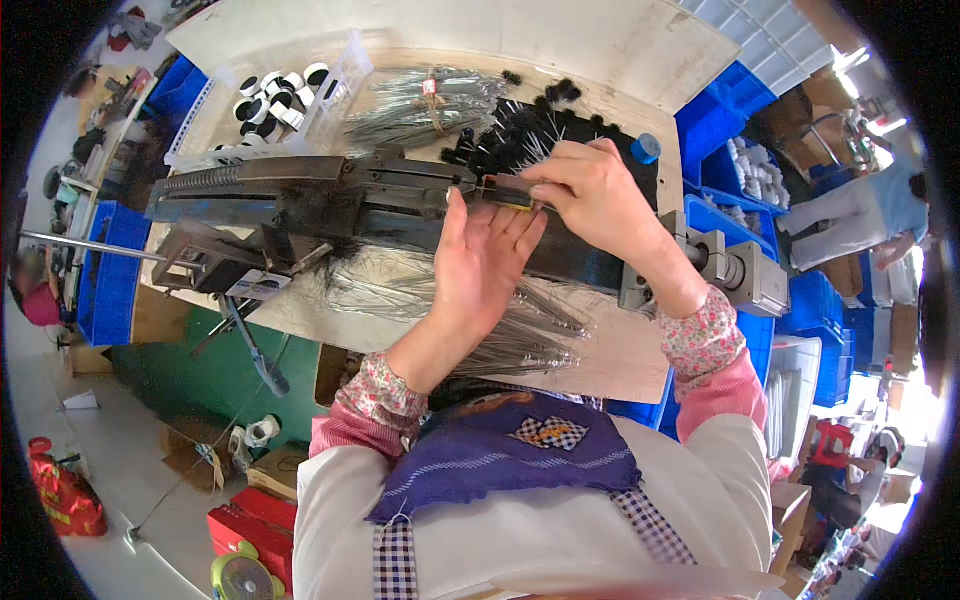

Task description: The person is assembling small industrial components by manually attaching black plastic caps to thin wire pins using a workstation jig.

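A long dark metal bench machine (390, 215) runs across the table in front of me. My left hand (484, 255) is open, palm up, with its fingers stretched out beneath a small dark block with a yellow edge (510, 193) at the machine's middle. My right hand (590, 195) is closed, thumb and fingers pinched at the right end of that block. Behind my hands lie black bristle brushes with wire stems (520, 130). A tied bundle of silvery wires (415, 108) rests at the back, and more loose wires (510, 340) lie by my left wrist.
A clear plastic bin (345, 75) with black and white round pieces stands at the back left. Near the right hand is a blue round cap (646, 150). Blue crates (735, 100) line the right side. A metal cylinder unit (745, 275) sits at the machine's right end.
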The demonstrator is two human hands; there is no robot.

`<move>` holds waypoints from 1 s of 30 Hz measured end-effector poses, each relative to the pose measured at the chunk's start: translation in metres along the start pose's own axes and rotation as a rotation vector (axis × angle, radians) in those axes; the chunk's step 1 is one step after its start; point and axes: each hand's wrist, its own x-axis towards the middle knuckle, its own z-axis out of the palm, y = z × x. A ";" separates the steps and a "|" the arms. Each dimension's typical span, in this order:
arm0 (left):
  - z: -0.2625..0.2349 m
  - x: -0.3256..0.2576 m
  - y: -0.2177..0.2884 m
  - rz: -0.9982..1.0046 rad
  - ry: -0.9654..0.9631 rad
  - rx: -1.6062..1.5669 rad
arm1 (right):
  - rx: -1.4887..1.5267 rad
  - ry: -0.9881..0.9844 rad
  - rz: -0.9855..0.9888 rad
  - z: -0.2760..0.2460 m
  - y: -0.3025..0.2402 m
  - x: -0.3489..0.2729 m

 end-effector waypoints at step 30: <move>0.010 0.000 0.010 -0.093 0.131 0.109 | -0.423 0.015 -0.120 0.008 -0.036 -0.020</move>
